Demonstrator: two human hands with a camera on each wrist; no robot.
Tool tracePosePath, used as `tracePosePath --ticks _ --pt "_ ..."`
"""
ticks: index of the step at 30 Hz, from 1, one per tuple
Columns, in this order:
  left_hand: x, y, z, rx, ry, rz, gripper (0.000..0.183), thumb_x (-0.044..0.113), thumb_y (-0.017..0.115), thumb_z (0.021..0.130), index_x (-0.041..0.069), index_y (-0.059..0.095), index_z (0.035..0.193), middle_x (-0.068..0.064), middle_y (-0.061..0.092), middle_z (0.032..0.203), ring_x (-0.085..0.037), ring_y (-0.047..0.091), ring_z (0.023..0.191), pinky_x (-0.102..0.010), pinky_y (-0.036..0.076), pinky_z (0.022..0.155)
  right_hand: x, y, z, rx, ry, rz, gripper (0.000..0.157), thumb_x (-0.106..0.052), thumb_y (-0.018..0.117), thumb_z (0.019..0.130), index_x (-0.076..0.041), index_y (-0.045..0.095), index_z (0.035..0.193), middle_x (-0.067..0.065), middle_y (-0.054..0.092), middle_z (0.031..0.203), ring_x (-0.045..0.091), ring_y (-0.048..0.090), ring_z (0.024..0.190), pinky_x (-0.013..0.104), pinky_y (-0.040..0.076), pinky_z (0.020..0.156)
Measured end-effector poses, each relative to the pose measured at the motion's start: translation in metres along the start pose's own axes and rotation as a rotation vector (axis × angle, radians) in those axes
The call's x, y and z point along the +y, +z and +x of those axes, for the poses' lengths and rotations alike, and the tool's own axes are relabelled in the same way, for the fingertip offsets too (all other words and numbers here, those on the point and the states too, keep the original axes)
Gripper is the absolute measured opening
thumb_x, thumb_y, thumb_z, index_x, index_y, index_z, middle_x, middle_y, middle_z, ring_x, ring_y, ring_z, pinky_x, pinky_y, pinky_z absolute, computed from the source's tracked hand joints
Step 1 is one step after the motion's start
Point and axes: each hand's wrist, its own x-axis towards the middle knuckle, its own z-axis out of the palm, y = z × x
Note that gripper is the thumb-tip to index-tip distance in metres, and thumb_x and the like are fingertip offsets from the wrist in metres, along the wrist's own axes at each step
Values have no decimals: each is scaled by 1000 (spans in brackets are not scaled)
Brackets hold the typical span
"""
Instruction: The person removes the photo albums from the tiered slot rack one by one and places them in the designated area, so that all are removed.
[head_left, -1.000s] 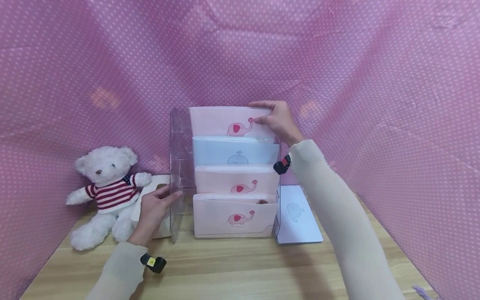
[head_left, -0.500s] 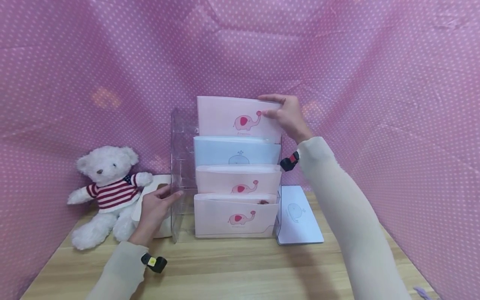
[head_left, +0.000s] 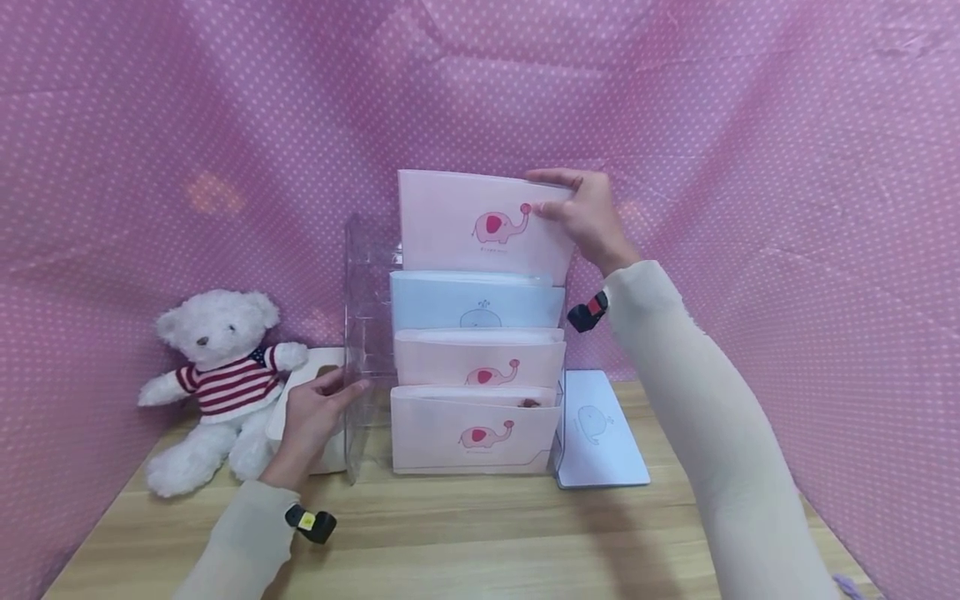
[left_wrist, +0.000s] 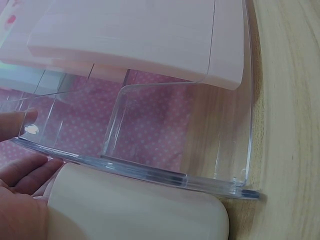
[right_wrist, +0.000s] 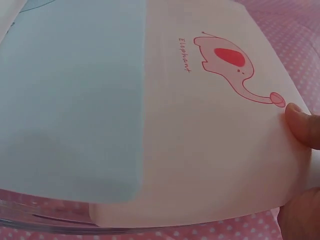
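Note:
In the head view my right hand (head_left: 592,217) pinches the upper right corner of a pink elephant-print booklet (head_left: 438,221), thumb on its front and fingers behind. The booklet stands raised at the top of a clear acrylic rack (head_left: 367,325). Its lower part is hidden behind a blue whale-print booklet (head_left: 427,300). Below that, two more pink booklets (head_left: 435,429) sit in lower tiers. My left hand (head_left: 315,417) grips the rack's left side panel. In the left wrist view its thumb (left_wrist: 17,124) lies on the panel's inner side, fingers on the outer.
A white teddy bear (head_left: 213,392) in a striped sweater sits at the left. Between it and the rack is a cream container (head_left: 330,458). A whale-print booklet (head_left: 596,433) lies right of the rack on the wooden table (head_left: 450,533). Pink dotted cloth (head_left: 480,100) surrounds everything.
My right hand has risen and shifted right, lifting the pink elephant booklet higher in the top tier, so more of its front shows. The left hand stays on the rack's side panel.

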Motion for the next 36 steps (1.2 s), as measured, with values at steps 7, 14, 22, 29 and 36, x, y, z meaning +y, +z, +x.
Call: tracePosePath --ticks 7,14,22,29,36 --pt "4 0 1 -1 11 3 57 30 79 89 11 61 140 -14 63 141 3 62 104 -7 47 84 -9 -11 -1 45 -9 -13 45 4 74 87 -18 72 126 6 69 136 21 75 103 29 62 82" --pt "0 -1 3 -14 -3 39 61 35 77 91 12 58 143 -12 60 146 -22 57 131 -11 44 91 -2 -25 -3 77 -2 15 45 5 73 86 -18 73 125 8 68 136 19 75 96 28 62 76" --pt "0 -3 4 1 -7 56 68 45 79 87 13 57 144 -11 61 145 -21 58 129 -23 48 100 7 -40 -10 126 60 96 47 7 72 86 -18 72 126 11 65 138 23 73 101 28 62 76" --pt "1 -2 2 -10 -4 37 67 41 78 89 11 56 144 -13 59 147 -23 56 132 -32 45 109 18 -51 -18 162 84 178 47 8 72 86 -19 73 125 10 64 137 23 72 101 28 62 71" --pt "2 -2 1 -7 -3 60 69 45 78 87 12 57 144 -12 60 145 -22 58 130 -24 48 102 24 -66 -26 240 109 258 47 9 76 82 -16 75 122 10 66 136 19 72 93 26 62 69"
